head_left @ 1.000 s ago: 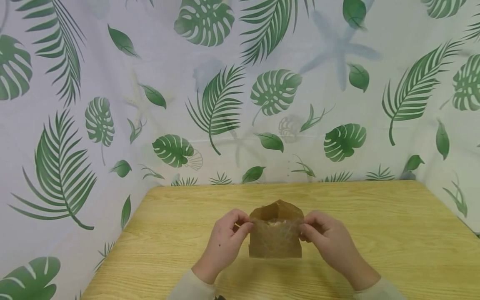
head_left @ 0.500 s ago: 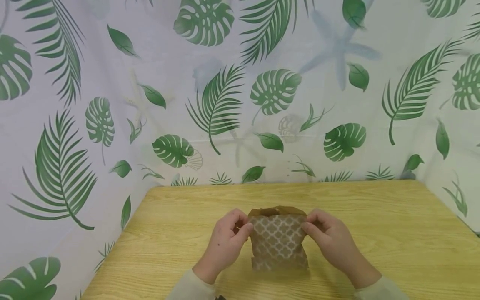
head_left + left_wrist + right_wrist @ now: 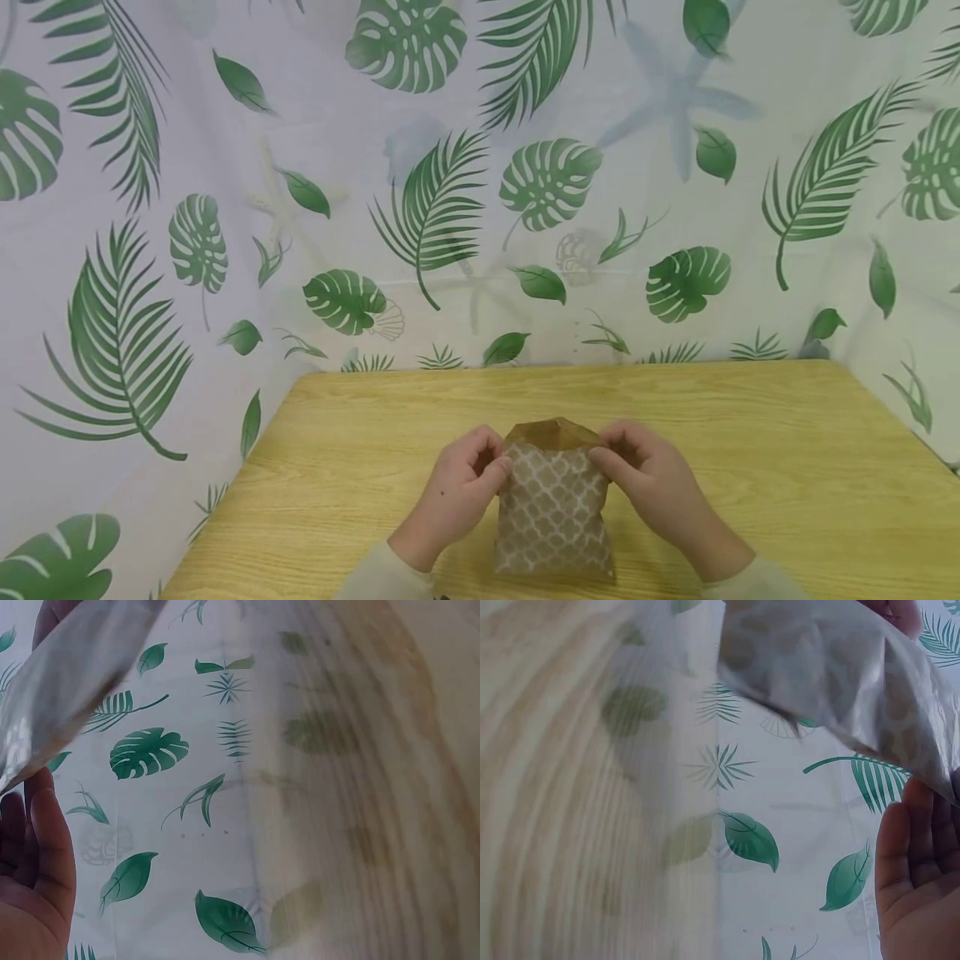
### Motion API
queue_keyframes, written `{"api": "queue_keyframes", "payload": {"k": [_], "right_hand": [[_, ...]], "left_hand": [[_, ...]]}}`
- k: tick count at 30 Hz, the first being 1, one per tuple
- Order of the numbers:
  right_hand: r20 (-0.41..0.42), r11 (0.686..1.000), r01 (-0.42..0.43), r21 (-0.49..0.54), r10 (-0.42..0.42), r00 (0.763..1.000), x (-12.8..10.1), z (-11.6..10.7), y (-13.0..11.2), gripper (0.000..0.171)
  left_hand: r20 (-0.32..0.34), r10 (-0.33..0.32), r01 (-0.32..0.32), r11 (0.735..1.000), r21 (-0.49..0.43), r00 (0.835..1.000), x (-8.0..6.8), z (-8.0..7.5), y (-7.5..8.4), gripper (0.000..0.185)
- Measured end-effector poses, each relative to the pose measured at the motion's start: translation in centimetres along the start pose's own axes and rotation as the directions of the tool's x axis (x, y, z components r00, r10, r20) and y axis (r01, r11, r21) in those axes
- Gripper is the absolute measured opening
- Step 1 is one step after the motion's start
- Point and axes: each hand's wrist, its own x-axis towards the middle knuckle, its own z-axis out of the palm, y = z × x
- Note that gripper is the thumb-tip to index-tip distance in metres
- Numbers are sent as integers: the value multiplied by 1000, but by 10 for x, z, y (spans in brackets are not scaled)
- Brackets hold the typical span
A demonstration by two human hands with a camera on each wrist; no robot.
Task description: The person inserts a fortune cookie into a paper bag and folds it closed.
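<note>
Hands: left hand (image 3: 456,493) and right hand (image 3: 651,483) pinch patterned paper bag (image 3: 553,517) top corners over table (image 3: 787,467).

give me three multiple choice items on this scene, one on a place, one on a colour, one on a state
1. Where is the paper bag?
A. between the two hands
B. at the table's far right corner
C. on the floor

2. What colour is the bag's lattice print?
A. red
B. white
C. blue

3. How is the bag held?
A. left hand alone
B. by neither hand
C. both hands pinch its top corners

Key: 1 A, it sits on the table between them; 2 B, white on brown; 3 C, the right hand pinches too.
</note>
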Motion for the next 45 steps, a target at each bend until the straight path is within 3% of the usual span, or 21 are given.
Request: {"api": "queue_keyframes", "payload": {"k": [8, 16, 20, 28, 31, 38, 45], "right_hand": [[-9, 999, -31, -27, 31, 999, 0, 3, -1, 13], [-45, 995, -46, -84, 42, 998, -1, 3, 0, 15], [-52, 996, -49, -79, 45, 998, 0, 2, 3, 16], [74, 999, -22, 40, 19, 997, 1, 2, 11, 14], [109, 999, -27, 39, 23, 994, 1, 3, 12, 14], [50, 996, -71, -54, 74, 996, -1, 3, 7, 18], [-1, 996, -61, -70, 61, 998, -2, 2, 2, 14]], "left_hand": [[0, -20, 20, 1000, 14, 1000, 0, 2, 1, 16], [38, -81, 80, 996, 32, 996, 0, 1, 0, 22], [56, -73, 70, 996, 52, 996, 1, 1, -1, 22], [59, -71, 70, 997, 26, 996, 1, 1, -2, 20], [50, -64, 62, 997, 41, 997, 1, 1, -2, 20], [37, -57, 55, 997, 49, 998, 0, -1, -2, 22], [17, -55, 54, 997, 55, 998, 1, -3, 1, 19]]}}
